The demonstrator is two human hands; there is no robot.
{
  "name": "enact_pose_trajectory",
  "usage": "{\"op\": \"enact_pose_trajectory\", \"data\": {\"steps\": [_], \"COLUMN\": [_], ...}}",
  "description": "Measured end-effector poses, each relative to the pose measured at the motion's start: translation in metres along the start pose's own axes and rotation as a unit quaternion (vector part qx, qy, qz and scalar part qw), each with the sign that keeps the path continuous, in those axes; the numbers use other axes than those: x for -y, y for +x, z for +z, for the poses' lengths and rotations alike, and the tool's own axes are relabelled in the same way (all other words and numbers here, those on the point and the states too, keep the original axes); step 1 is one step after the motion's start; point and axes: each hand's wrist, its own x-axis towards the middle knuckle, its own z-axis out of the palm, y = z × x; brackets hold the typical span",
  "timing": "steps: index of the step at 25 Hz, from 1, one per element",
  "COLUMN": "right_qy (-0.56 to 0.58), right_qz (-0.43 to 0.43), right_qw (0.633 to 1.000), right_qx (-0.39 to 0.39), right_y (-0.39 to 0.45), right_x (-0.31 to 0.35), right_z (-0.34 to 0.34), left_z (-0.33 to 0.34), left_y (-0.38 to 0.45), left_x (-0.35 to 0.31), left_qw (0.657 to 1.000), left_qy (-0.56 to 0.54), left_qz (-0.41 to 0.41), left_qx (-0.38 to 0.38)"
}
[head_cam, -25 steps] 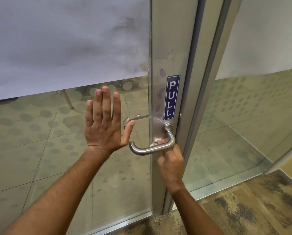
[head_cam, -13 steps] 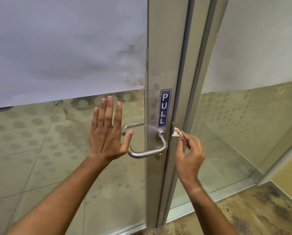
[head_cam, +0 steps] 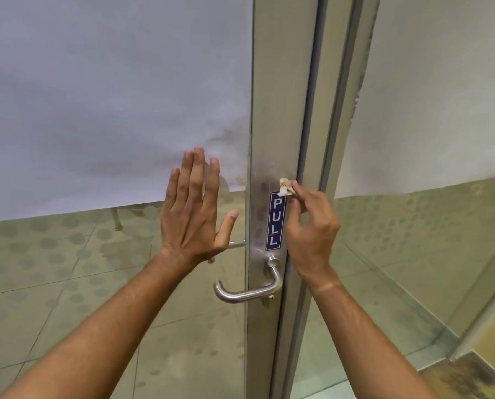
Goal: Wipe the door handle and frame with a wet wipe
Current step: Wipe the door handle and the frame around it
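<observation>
The glass door [head_cam: 102, 269] is seen closed against its jamb, its upper part covered by a frosted film. It is braced by the left hand [head_cam: 193, 223], which is laid flat on the pane with fingers spread and nothing held; that hand has kept its place on the glass over the last second.

The metal door frame [head_cam: 281, 110] is now the surface being worked. A second ago the right hand was down at the door handle [head_cam: 247, 289], and half a second ago it was at the frame edge beside the handle's neck; since then it has been raised along the stile. The handle is therefore left free, and by this judgement the handle stage is finished and the frame stage is under way.

The right hand [head_cam: 312, 234] is held to the right of the PULL sticker [head_cam: 275, 221], its fingers pinched shut on the wet wipe [head_cam: 286, 189].

The wipe is crumpled small and is pressed to the frame just above the sticker's top edge. Brownish soiling is visible on it, and faint smudges are left on the metal to the sticker's left, so more passes are probably needed there.
</observation>
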Motion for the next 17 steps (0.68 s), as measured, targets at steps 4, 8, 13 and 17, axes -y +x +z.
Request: {"op": "enact_pose_trajectory", "data": {"steps": [4, 8, 13, 17], "right_qy": [0.0, -0.002, -0.047, -0.109], "right_qz": [-0.055, -0.111, -0.178, -0.184], "right_qw": [0.998, 0.994, 0.981, 0.969], "right_qx": [-0.01, -0.013, 0.061, 0.121], "right_y": [0.003, 0.001, -0.009, -0.025], "right_x": [0.0, -0.002, -0.01, -0.011], "right_z": [0.014, 0.029, 0.038, 0.038], "left_z": [0.003, 0.008, 0.015, 0.018], "left_y": [-0.003, -0.007, -0.007, -0.007], "left_x": [0.005, 0.006, 0.007, 0.007], "left_qw": [0.999, 0.998, 0.996, 0.995], "left_qy": [0.029, 0.06, 0.085, 0.094], "left_qz": [0.001, 0.004, 0.007, 0.006], "left_qx": [0.017, 0.019, 0.016, 0.015]}}
